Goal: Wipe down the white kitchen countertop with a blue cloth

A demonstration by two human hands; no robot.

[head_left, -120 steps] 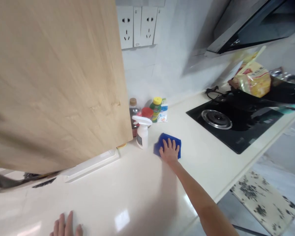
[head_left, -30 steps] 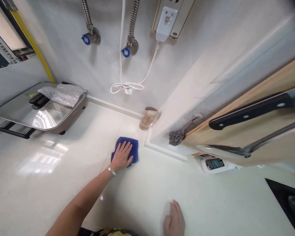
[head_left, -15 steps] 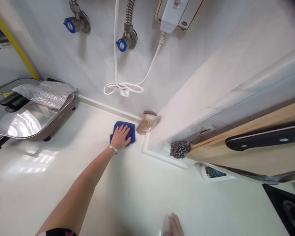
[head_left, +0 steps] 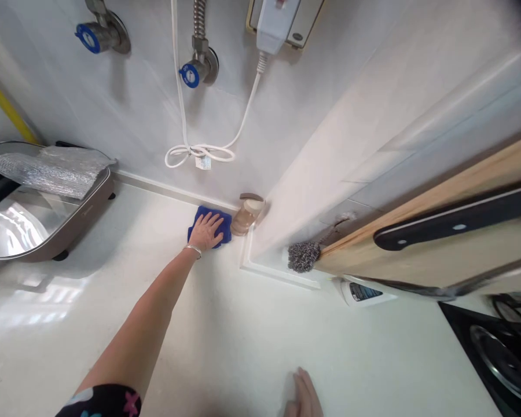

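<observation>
My left hand (head_left: 205, 233) lies flat on a folded blue cloth (head_left: 224, 227), palm down with the fingers spread, pressing it against the white countertop (head_left: 252, 330). A silver bracelet circles that wrist. The cloth's far edge is at the foot of the back wall. Just right of the cloth, in the corner, is a brownish translucent cup-like object (head_left: 245, 219); whether they touch I cannot tell. At the bottom edge my right hand (head_left: 304, 395) shows only in part, its visible fingers stretched out over the counter, holding nothing I can see.
On the left stands an electric pan (head_left: 84, 214) with bubble wrap (head_left: 65, 171) on its glass lid. A white cord (head_left: 200, 152) hangs on the wall beside blue-handled valves (head_left: 190, 75). To the right are a scrubber (head_left: 303, 256), a wooden board (head_left: 421, 255), a knife (head_left: 458, 223), a white bottle (head_left: 360, 291) and a stove (head_left: 481, 347).
My left hand and the blue cloth have slid slightly toward the back wall and the cup-like object. The view has shifted a little to the right. My right hand stays near the bottom edge.
</observation>
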